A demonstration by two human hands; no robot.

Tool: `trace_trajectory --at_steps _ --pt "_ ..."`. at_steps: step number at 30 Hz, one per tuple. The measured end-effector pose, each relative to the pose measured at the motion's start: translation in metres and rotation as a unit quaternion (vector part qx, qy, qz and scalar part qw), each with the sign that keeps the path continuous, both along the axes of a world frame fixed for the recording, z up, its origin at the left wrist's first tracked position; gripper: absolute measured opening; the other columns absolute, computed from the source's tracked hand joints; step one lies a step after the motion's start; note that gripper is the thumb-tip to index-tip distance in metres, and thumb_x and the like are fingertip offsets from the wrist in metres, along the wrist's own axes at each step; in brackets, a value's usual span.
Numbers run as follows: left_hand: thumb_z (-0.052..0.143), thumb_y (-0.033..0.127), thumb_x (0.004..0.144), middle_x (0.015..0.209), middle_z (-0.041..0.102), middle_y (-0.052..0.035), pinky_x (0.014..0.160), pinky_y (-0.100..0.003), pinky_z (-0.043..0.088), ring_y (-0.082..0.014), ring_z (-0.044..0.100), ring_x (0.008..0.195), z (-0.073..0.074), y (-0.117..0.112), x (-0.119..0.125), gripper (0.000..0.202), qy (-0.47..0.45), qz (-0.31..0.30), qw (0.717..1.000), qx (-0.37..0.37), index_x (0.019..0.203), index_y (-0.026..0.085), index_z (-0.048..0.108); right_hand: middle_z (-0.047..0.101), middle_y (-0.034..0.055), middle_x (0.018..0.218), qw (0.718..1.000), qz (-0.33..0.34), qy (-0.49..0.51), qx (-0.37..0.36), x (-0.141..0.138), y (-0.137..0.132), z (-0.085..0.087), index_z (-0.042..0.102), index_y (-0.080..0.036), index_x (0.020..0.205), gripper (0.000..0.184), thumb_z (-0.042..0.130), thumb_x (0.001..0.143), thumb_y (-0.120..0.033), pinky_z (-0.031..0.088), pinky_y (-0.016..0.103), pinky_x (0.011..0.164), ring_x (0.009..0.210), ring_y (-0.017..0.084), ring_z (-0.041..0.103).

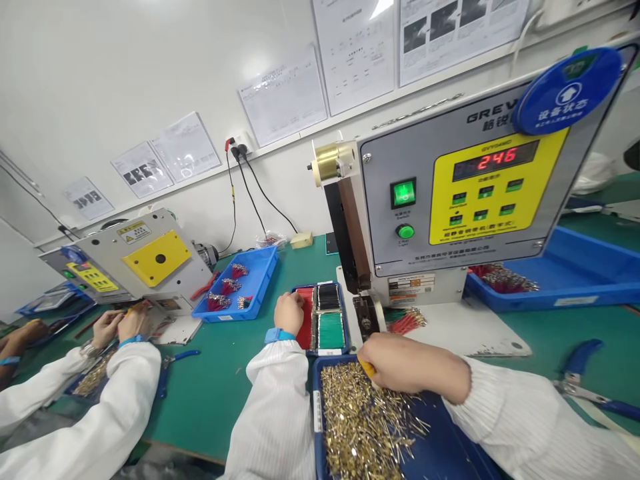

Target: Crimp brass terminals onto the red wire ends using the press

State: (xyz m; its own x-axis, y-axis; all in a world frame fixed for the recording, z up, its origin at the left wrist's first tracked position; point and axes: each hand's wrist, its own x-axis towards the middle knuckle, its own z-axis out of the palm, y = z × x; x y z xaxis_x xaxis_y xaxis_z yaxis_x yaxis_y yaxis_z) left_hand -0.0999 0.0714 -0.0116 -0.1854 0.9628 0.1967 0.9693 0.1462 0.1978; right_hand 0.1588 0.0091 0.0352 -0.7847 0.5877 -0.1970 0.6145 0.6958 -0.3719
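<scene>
My left hand (289,313) rests with curled fingers at the edge of a divided blue tray, touching the red wires (307,323); its fingertips are partly hidden. Black wires (329,297) and green wires (331,330) fill the compartments beside them. Over a blue tray (318,417) of loose gold metal terminals (357,420) is my right hand (400,360), closed, with something yellow on a finger. What it holds is hidden. Just behind that hand stands the black head (367,317) of a grey machine (400,160), whose display reads 246.
Red-wire bundles lie in blue bins at left (235,312) and right (560,301); another bundle (407,321) sits on the machine base. Blue-handled cutters (580,380) lie at right. A co-worker's hands (123,325) are at a second machine (155,260); blue pliers (167,367) lie nearby.
</scene>
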Motion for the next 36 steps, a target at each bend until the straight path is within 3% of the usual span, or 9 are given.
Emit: trace_trajectory --at_steps 9,14,18,24,30,36 --pt "0.047 0.005 0.086 0.091 0.066 -0.0106 0.079 -0.031 0.039 -0.0227 0.058 0.091 -0.001 0.001 0.002 0.023 0.010 0.009 1.000 0.002 0.083 0.015 0.068 0.058 0.0022 0.074 0.997 -0.007 0.048 -0.061 0.006 0.002 0.011 0.052 -0.018 0.071 0.008 0.057 0.077 -0.016 0.033 0.023 0.054 0.069 0.018 0.059" --pt "0.051 0.010 0.086 0.093 0.066 -0.0101 0.080 -0.031 0.040 -0.0232 0.058 0.091 0.002 -0.001 0.000 0.021 0.009 -0.004 1.000 0.000 0.089 0.017 0.071 0.057 -0.0015 0.069 0.981 -0.030 0.057 -0.182 0.006 0.006 0.006 0.043 -0.019 0.075 0.010 0.049 0.078 -0.012 0.035 0.019 0.043 0.050 0.013 0.060" --pt "0.058 0.012 0.084 0.095 0.066 -0.0090 0.081 -0.030 0.040 -0.0230 0.058 0.093 0.002 -0.002 0.000 0.017 0.008 -0.013 1.000 -0.003 0.090 0.019 0.073 0.057 -0.0020 0.061 0.974 -0.043 0.062 -0.215 0.004 0.008 0.002 0.047 -0.019 0.072 0.008 0.050 0.076 -0.013 0.038 0.019 0.042 0.049 0.013 0.059" --pt "0.048 0.011 0.089 0.091 0.066 -0.0105 0.077 -0.031 0.040 -0.0238 0.058 0.090 0.002 -0.001 0.003 0.025 0.020 -0.007 1.000 0.000 0.087 0.018 0.072 0.055 -0.0045 0.053 0.943 -0.069 0.069 -0.317 0.008 0.013 0.014 0.051 -0.018 0.073 0.011 0.061 0.077 -0.022 0.035 0.017 0.035 0.039 0.009 0.048" --pt "0.047 0.012 0.089 0.092 0.065 -0.0104 0.077 -0.032 0.039 -0.0242 0.057 0.091 0.000 -0.001 0.004 0.025 0.027 -0.002 1.000 0.008 0.087 0.018 0.071 0.055 -0.0045 0.051 0.925 -0.104 0.180 -0.318 0.019 0.025 0.019 0.048 -0.018 0.068 0.025 0.070 0.073 -0.029 0.036 0.017 0.036 0.040 0.008 0.048" --pt "0.046 0.012 0.090 0.091 0.065 -0.0107 0.078 -0.032 0.039 -0.0240 0.056 0.090 -0.001 0.000 0.005 0.024 0.024 -0.003 1.000 0.020 0.085 0.017 0.069 0.052 -0.0050 0.056 0.861 -0.214 0.347 -0.304 0.034 0.046 0.009 0.055 -0.017 0.082 0.020 0.066 0.078 -0.033 0.042 0.019 0.045 0.046 0.008 0.050"
